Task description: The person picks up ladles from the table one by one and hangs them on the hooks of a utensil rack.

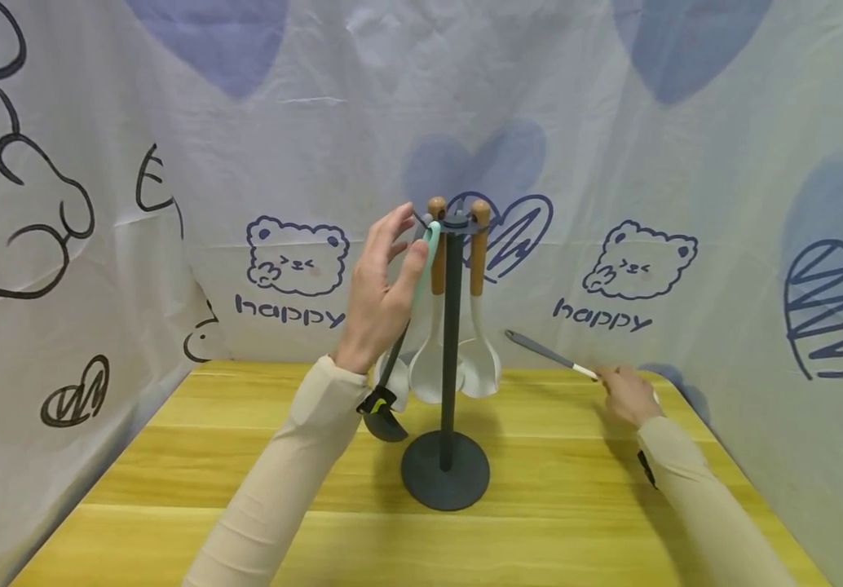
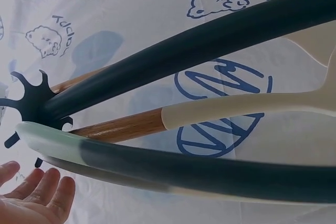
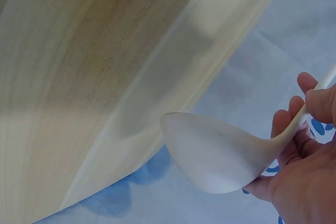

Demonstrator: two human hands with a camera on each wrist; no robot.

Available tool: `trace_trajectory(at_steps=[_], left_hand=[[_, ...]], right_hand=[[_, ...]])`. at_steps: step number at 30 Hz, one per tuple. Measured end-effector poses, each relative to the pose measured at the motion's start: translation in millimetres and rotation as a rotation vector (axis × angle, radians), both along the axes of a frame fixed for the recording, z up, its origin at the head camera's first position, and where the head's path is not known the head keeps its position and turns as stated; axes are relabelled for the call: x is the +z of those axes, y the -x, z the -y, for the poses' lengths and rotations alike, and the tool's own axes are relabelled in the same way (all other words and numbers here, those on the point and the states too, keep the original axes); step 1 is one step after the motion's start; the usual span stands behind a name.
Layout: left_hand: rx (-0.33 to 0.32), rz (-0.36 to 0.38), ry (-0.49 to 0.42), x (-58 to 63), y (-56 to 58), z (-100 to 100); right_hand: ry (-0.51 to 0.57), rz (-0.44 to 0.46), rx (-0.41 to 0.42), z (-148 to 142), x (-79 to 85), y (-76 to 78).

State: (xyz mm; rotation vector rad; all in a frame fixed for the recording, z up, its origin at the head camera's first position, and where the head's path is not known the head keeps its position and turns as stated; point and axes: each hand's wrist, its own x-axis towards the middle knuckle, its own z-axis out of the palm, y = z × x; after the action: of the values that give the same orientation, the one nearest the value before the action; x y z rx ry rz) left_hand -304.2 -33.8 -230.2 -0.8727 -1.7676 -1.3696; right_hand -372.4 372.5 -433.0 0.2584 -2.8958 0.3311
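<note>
Head view: left hand (image 1: 377,302) pinches the mint loop end of a dark ladle (image 1: 392,383) right at the top hooks of the utensil stand (image 1: 451,359) on the table (image 1: 539,505). Right hand (image 1: 630,395) grips a white spoon (image 1: 549,353) by its neck, near the table's right edge.

Left wrist: the ladle's handle (image 2: 184,169) looks like grippy silicone, probably light; the loop is the place to hold it. Fingers (image 2: 44,190) look loose here.

Right wrist: fingers (image 3: 294,129) are wrapped round the spoon's smooth, likely slippery neck, just behind the bowl (image 3: 215,153).

Even, bright light is falling from above; the dark round stand base (image 1: 445,471) is casting a soft shadow. Wrist views are showing close-range blur and edge bending.
</note>
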Motion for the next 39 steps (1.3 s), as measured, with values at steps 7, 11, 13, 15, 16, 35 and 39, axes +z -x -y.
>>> trace_trajectory(at_steps=[7, 11, 13, 15, 16, 35, 39], left_hand=[[0.04, 0.007, -0.015, 3.1, 0.8, 0], [0.061, 0.015, -0.026, 6.7, 1.5, 1], [0.064, 0.019, -0.027, 9.1, 2.4, 1], [0.068, 0.028, -0.023, 11.8, 3.1, 2], [0.07, 0.032, -0.018, 13.0, 3.6, 2], [0.129, 0.085, 0.125, 28.1, 11.4, -3], [0.137, 0.094, 0.14, 29.6, 12.5, -6]], right_hand=[[0.061, -0.026, 0.0, -3, 2.7, -4.0], [0.118, -0.06, 0.007, -3, 5.3, -5.8], [0.15, -0.082, 0.009, -1, 7.7, -7.3], [0.187, -0.096, 0.015, 1, 11.2, -9.5], [0.204, -0.096, 0.017, 2, 13.2, -10.9], [0.352, -0.091, 0.052, 39, 44.3, -31.6], [0.379, -0.097, 0.057, 46, 46.7, -35.6]])
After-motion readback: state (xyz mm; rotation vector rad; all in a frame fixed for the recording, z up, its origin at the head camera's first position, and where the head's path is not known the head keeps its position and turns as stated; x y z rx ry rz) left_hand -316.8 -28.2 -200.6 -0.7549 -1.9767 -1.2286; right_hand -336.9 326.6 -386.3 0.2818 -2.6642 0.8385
